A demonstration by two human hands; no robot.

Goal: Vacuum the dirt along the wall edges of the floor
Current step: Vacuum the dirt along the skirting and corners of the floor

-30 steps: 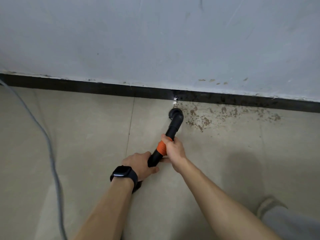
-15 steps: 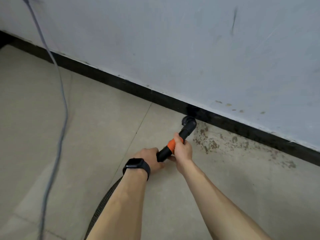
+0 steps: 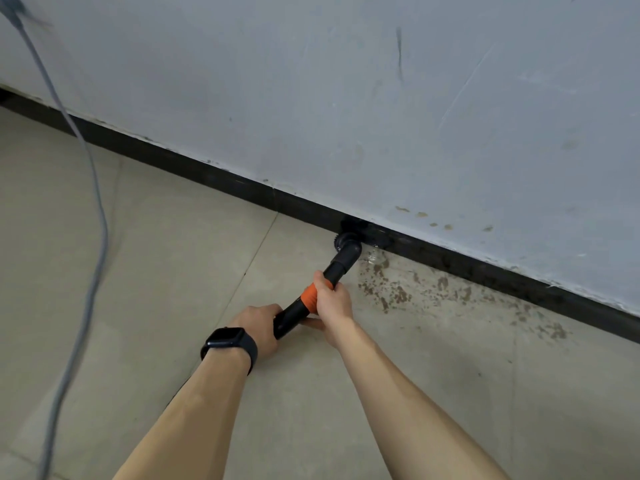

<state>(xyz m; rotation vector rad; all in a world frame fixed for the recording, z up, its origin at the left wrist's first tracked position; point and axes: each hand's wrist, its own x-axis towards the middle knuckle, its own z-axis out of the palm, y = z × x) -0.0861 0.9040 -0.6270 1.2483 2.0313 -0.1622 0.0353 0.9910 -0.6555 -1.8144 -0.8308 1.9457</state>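
Left hand (image 3: 260,323) and right hand (image 3: 333,303) both grip the wand (image 3: 335,270); with brush head (image 3: 347,240) against the skirting (image 3: 207,174), best sweep slowly right across the dirt (image 3: 391,291), bristles flat on floor (image 3: 166,258).

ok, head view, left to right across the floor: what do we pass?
Grey hanging cable → left hand → right hand → brown dirt patch. The black vacuum tube with orange band spans both hands, so left out.

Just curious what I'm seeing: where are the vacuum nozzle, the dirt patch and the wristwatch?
vacuum nozzle (image 3: 349,251): head view, black elbow near skirting
dirt patch (image 3: 400,294): head view, brown specks
wristwatch (image 3: 225,337): head view, dark screen
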